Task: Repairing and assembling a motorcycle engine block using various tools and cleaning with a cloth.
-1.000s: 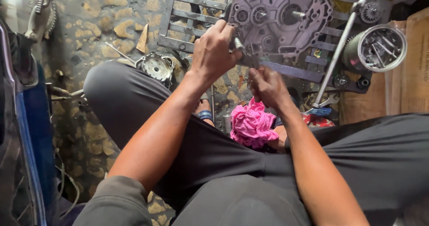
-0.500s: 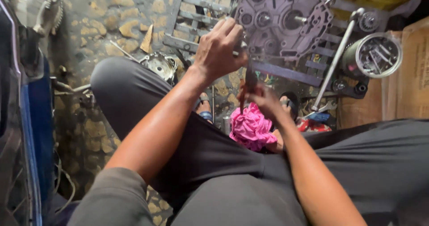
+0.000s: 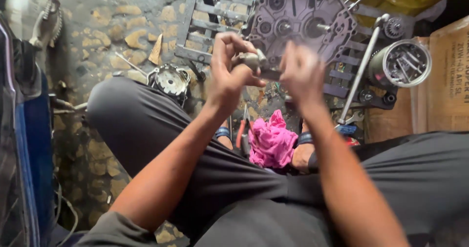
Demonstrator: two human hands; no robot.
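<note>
I sit with both knees up, hands raised between them. My left hand (image 3: 229, 69) grips a small grey metal part (image 3: 254, 60) at chest height. My right hand (image 3: 302, 73) is blurred and closes on the other end of the same part, a dark shaft (image 3: 271, 74) between the two hands. Behind the hands a grey engine crankcase (image 3: 298, 20) with round bores lies on a metal grate (image 3: 210, 17). A crumpled pink rag (image 3: 270, 142) lies on the ground between my feet, beside red-handled pliers (image 3: 239, 132).
A round metal rotor (image 3: 171, 81) lies by my left knee on the stone floor. A long steel rod (image 3: 359, 76) leans beside a tin (image 3: 405, 64) holding bolts. A cardboard box (image 3: 449, 76) stands at right, a blue vehicle panel (image 3: 34, 144) at left.
My right hand rose from the pink rag up to the left hand and now holds the metal part with it. The left hand moved slightly toward me.
</note>
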